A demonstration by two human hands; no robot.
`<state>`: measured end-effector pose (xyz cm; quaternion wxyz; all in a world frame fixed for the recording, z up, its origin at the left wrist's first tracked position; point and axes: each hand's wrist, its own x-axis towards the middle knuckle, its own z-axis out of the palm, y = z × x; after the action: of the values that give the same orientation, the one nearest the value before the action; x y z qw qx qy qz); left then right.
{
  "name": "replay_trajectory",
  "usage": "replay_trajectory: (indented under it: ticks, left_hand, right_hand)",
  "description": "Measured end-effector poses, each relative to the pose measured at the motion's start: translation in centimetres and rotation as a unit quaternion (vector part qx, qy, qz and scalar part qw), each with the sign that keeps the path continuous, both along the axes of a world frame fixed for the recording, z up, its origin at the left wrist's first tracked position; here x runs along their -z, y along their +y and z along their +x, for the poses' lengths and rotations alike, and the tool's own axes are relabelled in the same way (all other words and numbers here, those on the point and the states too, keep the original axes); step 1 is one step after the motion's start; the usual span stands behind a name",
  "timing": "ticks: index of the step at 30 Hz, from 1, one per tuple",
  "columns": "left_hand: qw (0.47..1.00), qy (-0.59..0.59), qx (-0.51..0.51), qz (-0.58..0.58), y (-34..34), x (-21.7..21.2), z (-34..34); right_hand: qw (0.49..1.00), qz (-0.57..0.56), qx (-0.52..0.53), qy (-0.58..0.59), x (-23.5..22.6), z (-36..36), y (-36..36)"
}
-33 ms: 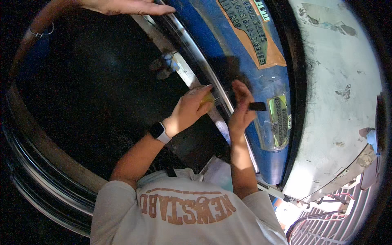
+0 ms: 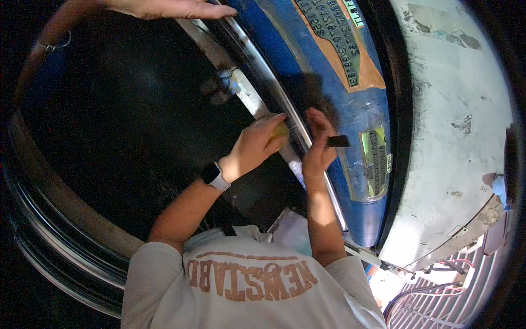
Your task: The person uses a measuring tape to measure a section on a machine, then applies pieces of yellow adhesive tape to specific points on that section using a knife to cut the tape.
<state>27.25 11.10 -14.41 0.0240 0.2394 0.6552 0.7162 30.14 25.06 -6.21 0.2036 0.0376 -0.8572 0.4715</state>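
A long shiny metal rail (image 2: 276,88) runs diagonally from the upper middle to the lower right, along a blue panel. On its left side my left hand (image 2: 252,148) is closed around a rounded yellowish thing (image 2: 281,137), mostly hidden by my fingers; its kind cannot be made out. That hand's index finger points up at the rail. My right hand (image 2: 319,148) is at the rail's right edge, fingers curled. A short, flat black strip (image 2: 338,141) sticks out to the right from it. Its shadow falls on the blue panel (image 2: 339,112).
Another person's hand (image 2: 181,7) rests at the rail's upper end. Labels (image 2: 375,162) and brown paper (image 2: 370,77) are stuck on the blue panel. A scuffed pale surface (image 2: 449,137) curves along the right. Cables and a ribbed grating (image 2: 433,301) lie lower right; dark curved rims (image 2: 60,236) lower left.
My right hand has shifted slightly left, closer to the rail, and the black strip has moved left with it. My left hand has barely moved.
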Motion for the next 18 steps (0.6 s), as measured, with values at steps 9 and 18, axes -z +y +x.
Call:
replay_trajectory:
  ticks: [9,18]
  left_hand:
    - [0.997,-0.061,0.045,0.033,2.0,0.3,-1.8]
    - [0.992,-0.084,0.085,0.048,3.8,1.9,-3.2]
  right_hand:
    - [0.995,0.089,0.046,0.008,3.8,-0.3,0.5]
    - [0.979,0.102,0.104,-0.140,1.3,-0.5,0.1]
